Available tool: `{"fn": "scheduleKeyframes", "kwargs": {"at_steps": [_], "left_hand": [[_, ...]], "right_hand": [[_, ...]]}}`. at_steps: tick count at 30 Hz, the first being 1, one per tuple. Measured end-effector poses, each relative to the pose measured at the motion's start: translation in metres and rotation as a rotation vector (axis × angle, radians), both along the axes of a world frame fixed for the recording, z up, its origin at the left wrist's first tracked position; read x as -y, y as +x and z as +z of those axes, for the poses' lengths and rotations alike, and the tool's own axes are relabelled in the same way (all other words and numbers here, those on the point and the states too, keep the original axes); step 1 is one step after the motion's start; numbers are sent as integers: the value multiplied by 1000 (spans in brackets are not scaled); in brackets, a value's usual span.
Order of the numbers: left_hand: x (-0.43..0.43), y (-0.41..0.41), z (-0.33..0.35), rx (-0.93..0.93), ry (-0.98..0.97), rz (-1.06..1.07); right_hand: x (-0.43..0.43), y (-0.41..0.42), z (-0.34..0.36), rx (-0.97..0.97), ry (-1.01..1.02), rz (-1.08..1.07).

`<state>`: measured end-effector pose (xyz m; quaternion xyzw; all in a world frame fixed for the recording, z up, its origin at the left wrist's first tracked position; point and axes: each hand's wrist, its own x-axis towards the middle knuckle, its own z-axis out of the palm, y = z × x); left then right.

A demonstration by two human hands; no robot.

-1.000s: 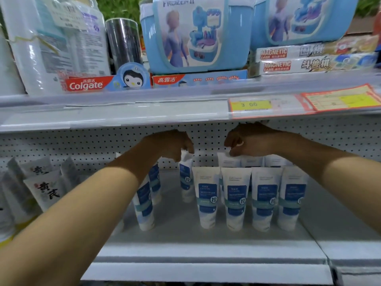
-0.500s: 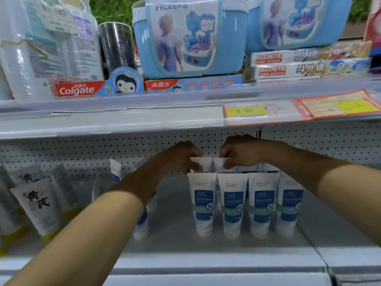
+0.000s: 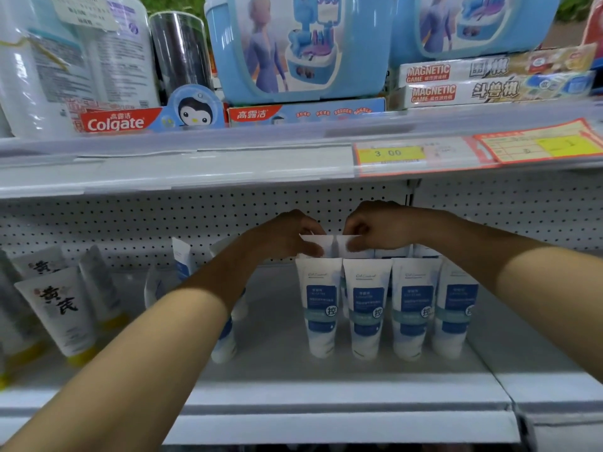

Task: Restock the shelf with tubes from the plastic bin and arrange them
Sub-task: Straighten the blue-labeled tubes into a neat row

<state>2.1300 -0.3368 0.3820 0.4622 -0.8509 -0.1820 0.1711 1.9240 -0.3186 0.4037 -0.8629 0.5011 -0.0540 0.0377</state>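
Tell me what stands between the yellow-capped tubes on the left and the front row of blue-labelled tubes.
Head view: the left forearm crosses that stretch, partly hiding a few scattered blue-labelled tubes; the rest is bare shelf floor.

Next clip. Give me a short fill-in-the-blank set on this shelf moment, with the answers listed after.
1. The left hand and right hand each pinch the top of one of two white tubes standing ___ the front row.
2. That tight front row counts ___ blue-and-white tubes.
3. The yellow price tag reads ___.
4. The tubes at far left have ___ caps.

Missing words: behind; four; 3 00; yellow.
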Motion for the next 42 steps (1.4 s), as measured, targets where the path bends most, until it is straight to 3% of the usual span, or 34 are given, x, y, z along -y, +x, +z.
{"fn": "scheduleKeyframes", "kwargs": {"at_steps": [8,13,17,19,23,26,30,37,42], "left_hand": [[-25,6,2,-292,-231,139],[-63,26,6,-253,-380,150],[-97,68,29,-218,-424,291],[-109,84,37,-77,-418,400],[-119,93,29,449,-343,534],[-125,91,19,592,-278,531],[-115,100,7,500,-256,475],[-101,92,-3,150,-286,262],[-94,82,-14,-214,-99,162]], "right_hand": [[-29,2,15,212,-150,65],[-45,12,14,235,-203,128],[-57,24,14,257,-220,155],[-61,35,12,262,-228,162],[-69,55,1,162,-200,144],[-78,69,-3,21,-170,62],[-79,76,-6,-56,-109,-25],[-82,74,-14,-75,-66,-122],[-82,69,-17,-11,-67,-97]]}}
